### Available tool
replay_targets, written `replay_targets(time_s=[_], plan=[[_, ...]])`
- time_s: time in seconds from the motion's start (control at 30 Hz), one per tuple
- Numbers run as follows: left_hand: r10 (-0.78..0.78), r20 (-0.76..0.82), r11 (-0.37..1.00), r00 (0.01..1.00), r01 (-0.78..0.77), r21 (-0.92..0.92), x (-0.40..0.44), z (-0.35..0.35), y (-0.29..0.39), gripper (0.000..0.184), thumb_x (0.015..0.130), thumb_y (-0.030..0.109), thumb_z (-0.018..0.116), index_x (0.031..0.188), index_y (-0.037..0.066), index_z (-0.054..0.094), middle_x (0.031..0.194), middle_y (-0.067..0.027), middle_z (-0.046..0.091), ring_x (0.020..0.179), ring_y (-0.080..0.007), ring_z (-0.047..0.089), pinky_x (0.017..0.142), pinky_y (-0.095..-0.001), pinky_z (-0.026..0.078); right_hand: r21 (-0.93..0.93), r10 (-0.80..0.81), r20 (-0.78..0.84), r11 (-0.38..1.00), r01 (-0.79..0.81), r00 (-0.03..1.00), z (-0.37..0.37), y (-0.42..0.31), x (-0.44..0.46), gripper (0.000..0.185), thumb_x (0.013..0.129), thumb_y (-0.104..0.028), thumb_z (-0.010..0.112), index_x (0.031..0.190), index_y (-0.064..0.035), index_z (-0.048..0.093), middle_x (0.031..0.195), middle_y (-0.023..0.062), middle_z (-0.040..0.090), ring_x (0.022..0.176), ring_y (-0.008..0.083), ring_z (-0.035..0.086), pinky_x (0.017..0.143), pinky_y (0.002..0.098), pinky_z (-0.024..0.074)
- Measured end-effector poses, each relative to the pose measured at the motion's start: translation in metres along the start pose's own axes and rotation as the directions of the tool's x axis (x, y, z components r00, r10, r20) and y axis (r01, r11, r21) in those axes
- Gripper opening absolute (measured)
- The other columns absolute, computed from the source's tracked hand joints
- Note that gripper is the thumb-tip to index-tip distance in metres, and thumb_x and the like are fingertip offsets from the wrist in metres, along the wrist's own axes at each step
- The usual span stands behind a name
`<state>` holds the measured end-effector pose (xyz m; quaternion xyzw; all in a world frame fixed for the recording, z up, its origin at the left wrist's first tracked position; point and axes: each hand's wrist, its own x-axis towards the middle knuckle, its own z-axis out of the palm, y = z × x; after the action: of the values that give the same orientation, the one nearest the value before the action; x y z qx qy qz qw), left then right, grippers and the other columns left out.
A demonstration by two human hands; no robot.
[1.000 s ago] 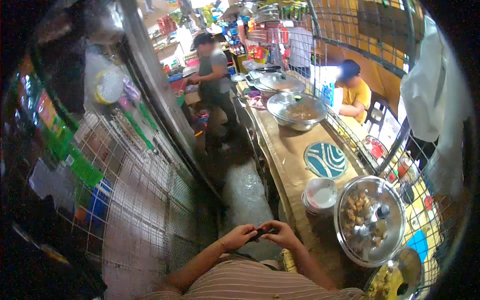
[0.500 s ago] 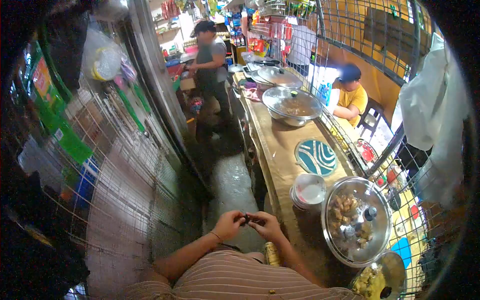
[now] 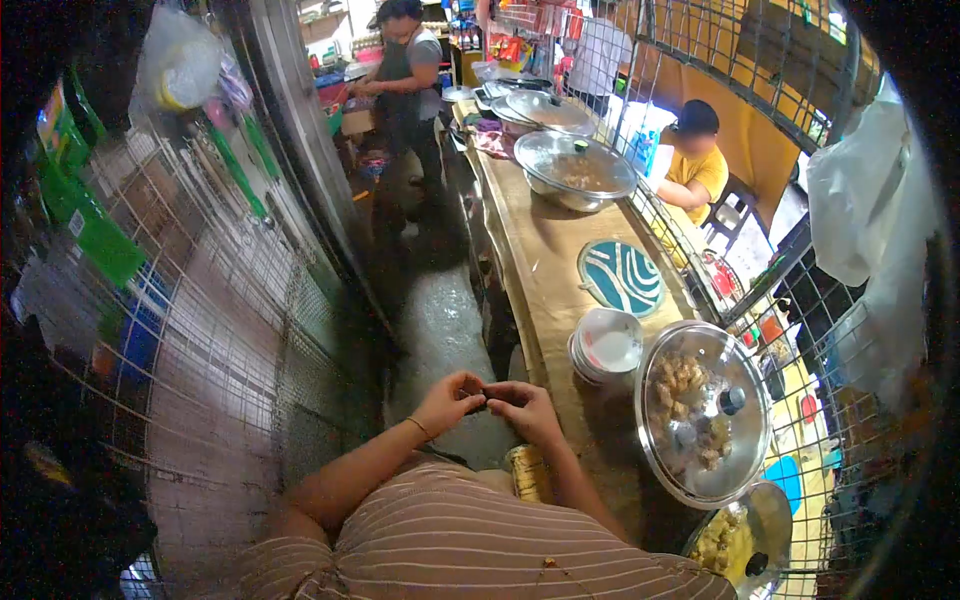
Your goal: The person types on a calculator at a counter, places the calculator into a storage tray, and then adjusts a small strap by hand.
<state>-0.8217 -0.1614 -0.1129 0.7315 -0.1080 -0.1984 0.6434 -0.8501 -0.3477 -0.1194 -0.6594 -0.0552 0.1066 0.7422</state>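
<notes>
My left hand and my right hand meet in front of my body, both closed in a pinch. Between their fingertips is a small dark object, too small and covered to name. To the right of my hands, a stack of white tubs stands on the counter. Beside it is a pot with a clear lid over chunks of food. Nearer to me sits another lidded dish of yellowish food.
A teal and white round mat and a lidded bowl lie farther along the counter. Wire mesh borders its right side, with a person in yellow behind it. Another person stands down the wet aisle.
The view has tilted down slightly, so the counter and its pots sit higher in the picture. My hands stay pinched together around the small dark object.
</notes>
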Motion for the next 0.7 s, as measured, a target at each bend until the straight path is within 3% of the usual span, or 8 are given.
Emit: replay_targets(time_s=[0.23, 0.43, 0.67, 0.7], plan=[[-0.021, 0.022, 0.997, 1.0, 0.022, -0.074, 0.001, -0.004, 0.003, 0.017, 0.081, 0.01, 0.07, 0.091, 0.003, 0.059, 0.088, -0.0047, 0.065, 0.081, -0.011, 0.06, 0.073, -0.0267, 0.05, 0.072, -0.032, 0.006, 0.997, 0.031, 0.999, 0.0, 0.007, 0.003, 0.024, 0.083, -0.005, 0.065, 0.106, 0.0014, 0.063, 0.095, 0.0069, 0.067, 0.08, 0.0125, 0.061, 0.072, 0.0275, 0.0498], [0.029, 0.051, 1.0, 0.998, -0.03, 0.009, -0.001, -0.01, 0.011, 0.019, 0.079, 0.011, 0.073, 0.087, 0.003, 0.059, 0.082, -0.0039, 0.064, 0.078, -0.0107, 0.06, 0.071, -0.0268, 0.05, 0.124, -0.004, -0.012, 0.992, 0.006, 1.0, 0.008, 0.003, 0.001, 0.019, 0.084, 0.0, 0.062, 0.103, 0.0017, 0.062, 0.092, 0.007, 0.066, 0.079, 0.0126, 0.06, 0.071, 0.0273, 0.0498], [-0.002, 0.06, 0.995, 0.998, -0.004, 0.1, 0.006, -0.004, 0.016, 0.019, 0.078, 0.01, 0.074, 0.084, 0.004, 0.057, 0.081, -0.0039, 0.064, 0.076, -0.0107, 0.06, 0.07, -0.0268, 0.049, 0.049, -0.021, -0.018, 0.999, 0.022, 1.0, -0.004, 0.016, 0.005, 0.015, 0.084, 0.0, 0.062, 0.098, 0.002, 0.063, 0.085, 0.0068, 0.066, 0.074, 0.0126, 0.06, 0.068, 0.027, 0.0497], [-0.001, 0.078, 0.999, 0.997, -0.001, 0.032, 0.008, -0.004, 0.013, 0.019, 0.078, 0.011, 0.074, 0.083, 0.004, 0.057, 0.081, -0.0039, 0.064, 0.076, -0.0107, 0.06, 0.07, -0.0267, 0.049, 0.035, -0.017, -0.035, 0.999, 0.018, 0.999, -0.005, 0.016, 0.006, 0.014, 0.084, 0.001, 0.062, 0.098, 0.0021, 0.063, 0.083, 0.0067, 0.066, 0.073, 0.0126, 0.06, 0.068, 0.027, 0.0495]])
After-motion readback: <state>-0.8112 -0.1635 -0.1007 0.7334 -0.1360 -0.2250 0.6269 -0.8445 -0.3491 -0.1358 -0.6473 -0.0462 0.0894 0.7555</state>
